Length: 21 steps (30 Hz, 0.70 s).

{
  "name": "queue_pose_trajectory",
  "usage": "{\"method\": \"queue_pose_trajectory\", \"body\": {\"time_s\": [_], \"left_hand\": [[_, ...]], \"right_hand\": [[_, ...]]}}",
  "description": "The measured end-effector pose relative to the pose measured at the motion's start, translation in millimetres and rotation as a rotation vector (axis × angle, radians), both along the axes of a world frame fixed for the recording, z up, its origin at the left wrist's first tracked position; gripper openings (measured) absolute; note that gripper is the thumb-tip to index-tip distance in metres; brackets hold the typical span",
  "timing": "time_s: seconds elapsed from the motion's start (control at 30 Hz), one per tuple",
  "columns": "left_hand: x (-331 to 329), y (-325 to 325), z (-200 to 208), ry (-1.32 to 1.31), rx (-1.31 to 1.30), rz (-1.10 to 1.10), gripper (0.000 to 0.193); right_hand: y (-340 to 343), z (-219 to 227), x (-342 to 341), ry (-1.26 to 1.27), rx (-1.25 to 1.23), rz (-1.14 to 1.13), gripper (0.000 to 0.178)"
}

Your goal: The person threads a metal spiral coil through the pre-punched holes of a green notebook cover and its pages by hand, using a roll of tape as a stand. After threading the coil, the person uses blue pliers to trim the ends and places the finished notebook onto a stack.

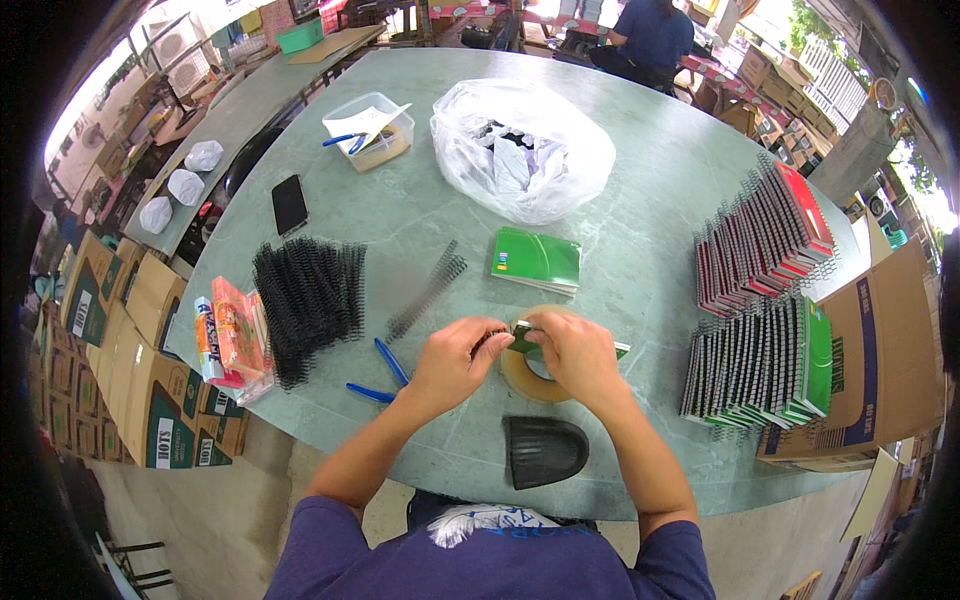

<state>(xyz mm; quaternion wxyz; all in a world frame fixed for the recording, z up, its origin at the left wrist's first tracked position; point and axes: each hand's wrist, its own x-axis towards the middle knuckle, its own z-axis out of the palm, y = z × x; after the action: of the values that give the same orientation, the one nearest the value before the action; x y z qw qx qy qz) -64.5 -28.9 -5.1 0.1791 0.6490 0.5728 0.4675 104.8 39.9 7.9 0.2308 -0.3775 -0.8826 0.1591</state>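
Observation:
Both my hands are above a roll of clear tape (519,386) near the table's front. My right hand (578,355) grips a small green notebook (523,336), held on its edge and mostly covered by the fingers. At the notebook's left end, my left hand (458,365) pinches what looks like a black spiral coil, only a dark bit of it showing. Blue-handled pliers (385,374) lie left of that hand. Beyond are a few loose black coils (428,290) and a short stack of green notebooks (536,260). A black curved block (545,453) rests nearest me.
A heap of black coils (310,308) and colourful packets (236,335) sit left. Behind are a phone (289,205), a plastic tub (390,153) and a white bag (525,190). Coil-bound red notebooks (765,240) and green ones (760,365) stand right, beside a carton (880,350).

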Motion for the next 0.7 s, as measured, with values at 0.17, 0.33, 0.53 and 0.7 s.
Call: {"method": "queue_pose_trajectory", "body": {"time_s": [0.17, 0.33, 0.53, 0.7], "left_hand": [[1, 3, 1, -0.028, -0.071, -0.011, 0.019], [0, 5, 2, 0.010, -0.086, -0.020, 0.017], [-1, 3, 7, 0.031, -0.003, -0.048, 0.018], [3, -3, 10, 0.094, -0.005, -0.047, 0.019]], "right_hand": [[-3, 2, 3, 0.002, -0.007, 0.020, 0.012], [-6, 7, 2, 0.035, -0.033, 0.026, 0.013], [-6, 10, 4, 0.039, -0.067, 0.044, 0.012], [-6, 9, 2, 0.019, -0.057, 0.021, 0.014]]}}
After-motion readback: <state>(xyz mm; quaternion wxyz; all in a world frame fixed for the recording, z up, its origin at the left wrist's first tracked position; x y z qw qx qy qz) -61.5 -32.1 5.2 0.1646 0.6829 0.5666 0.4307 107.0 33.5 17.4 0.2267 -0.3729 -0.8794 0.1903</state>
